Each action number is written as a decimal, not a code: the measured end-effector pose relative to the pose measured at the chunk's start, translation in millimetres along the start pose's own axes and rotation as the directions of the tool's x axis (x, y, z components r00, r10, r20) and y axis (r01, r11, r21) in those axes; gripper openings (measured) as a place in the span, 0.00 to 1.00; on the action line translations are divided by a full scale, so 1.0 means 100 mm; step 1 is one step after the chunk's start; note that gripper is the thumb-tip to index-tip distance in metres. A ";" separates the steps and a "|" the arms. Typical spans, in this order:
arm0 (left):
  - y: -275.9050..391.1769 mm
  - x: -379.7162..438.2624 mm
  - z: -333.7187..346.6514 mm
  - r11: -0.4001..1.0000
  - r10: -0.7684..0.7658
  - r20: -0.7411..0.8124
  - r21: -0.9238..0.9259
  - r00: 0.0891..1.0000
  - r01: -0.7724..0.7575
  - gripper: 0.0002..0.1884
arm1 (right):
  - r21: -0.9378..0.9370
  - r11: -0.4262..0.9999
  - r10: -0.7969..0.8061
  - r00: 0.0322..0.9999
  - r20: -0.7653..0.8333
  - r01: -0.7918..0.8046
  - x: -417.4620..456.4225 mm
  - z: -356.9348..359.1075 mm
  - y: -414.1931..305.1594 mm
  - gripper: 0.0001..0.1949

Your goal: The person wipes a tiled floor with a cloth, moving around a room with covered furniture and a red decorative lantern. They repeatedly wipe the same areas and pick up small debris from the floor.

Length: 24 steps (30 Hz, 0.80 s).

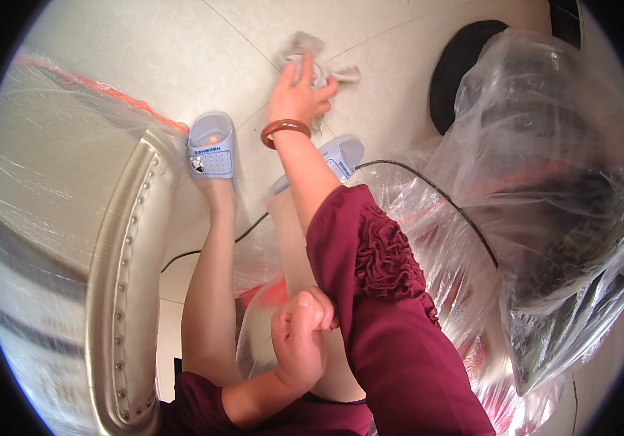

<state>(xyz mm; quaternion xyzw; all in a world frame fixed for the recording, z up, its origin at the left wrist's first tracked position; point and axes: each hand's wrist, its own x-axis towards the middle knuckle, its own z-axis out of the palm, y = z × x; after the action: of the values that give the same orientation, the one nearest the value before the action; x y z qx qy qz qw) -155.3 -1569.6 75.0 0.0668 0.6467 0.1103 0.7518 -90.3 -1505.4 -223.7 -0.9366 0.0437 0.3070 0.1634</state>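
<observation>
My right hand (300,98), with a brown bangle (284,129) on its wrist, reaches down to the tiled floor. Its spread fingers lie over a crumpled greyish cloth (320,68), pressed to the tiles. The cloth is blurred, and part of it is hidden under the palm. Near my knee, my left hand (301,332) is curled into a fist beside the maroon sleeve (393,261) of the other arm. Nothing shows inside that fist.
Blue slippers (211,158) are on my feet. At left stands a plastic-wrapped metal panel with a riveted edge (126,261). Clear plastic sheeting (551,191) covers dark bulky items at right. A black cable (442,193) runs behind my legs. A black round base (448,82) rests on the floor.
</observation>
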 end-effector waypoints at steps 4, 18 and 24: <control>-0.03 -0.01 -0.06 0.999 0.028 0.002 0.037 1.000 -0.029 0.22 | 0.014 0.921 -0.389 0.921 0.024 0.389 -0.22 0.16 0.32 0.14; -0.20 0.01 -0.13 1.000 -0.018 0.090 -0.011 0.996 0.019 0.20 | -0.015 0.047 -0.747 0.045 0.664 0.999 0.25 -0.22 1.52 0.11; -0.12 -0.08 -0.03 0.998 -0.049 0.055 -0.028 0.997 0.050 0.20 | -0.010 -0.087 -0.685 -0.052 0.726 0.996 1.07 -0.95 1.37 0.10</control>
<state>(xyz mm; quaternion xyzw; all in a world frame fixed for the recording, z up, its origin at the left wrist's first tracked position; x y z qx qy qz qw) -158.8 -1582.8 78.9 0.0428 0.6259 0.0992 0.7724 24.5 -1664.4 -252.7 -0.5793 -0.7393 0.3404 0.0446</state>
